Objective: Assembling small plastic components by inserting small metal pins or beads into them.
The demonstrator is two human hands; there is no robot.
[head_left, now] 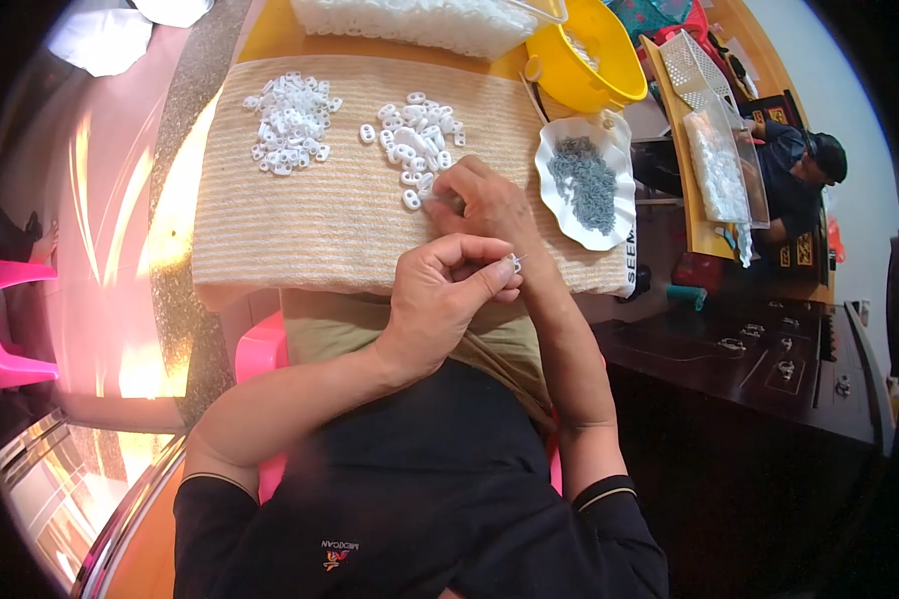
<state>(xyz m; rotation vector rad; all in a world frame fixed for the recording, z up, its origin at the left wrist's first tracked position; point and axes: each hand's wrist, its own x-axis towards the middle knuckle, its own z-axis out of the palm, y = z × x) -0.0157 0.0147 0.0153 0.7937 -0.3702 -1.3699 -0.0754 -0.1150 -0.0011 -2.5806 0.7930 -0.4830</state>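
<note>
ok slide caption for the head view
Left hand pinches a small white piece; right hand at two-holed white pieces.

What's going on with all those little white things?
The person's left hand pinches a tiny, whitish piece. The right hand is at the near edge of a pile of white two-holed pieces, its grip unclear. Another white pile lies to the left, and a wavy dish of grey bits sits to the right.

Looks like a makeshift workshop to me: white plastic parts (pixel 407 155) heaped on a towel-covered table (pixel 300 230) beyond the right hand (pixel 489 205), another person (pixel 794 180) near a loaded table (pixel 701 225) off rightward.
</note>
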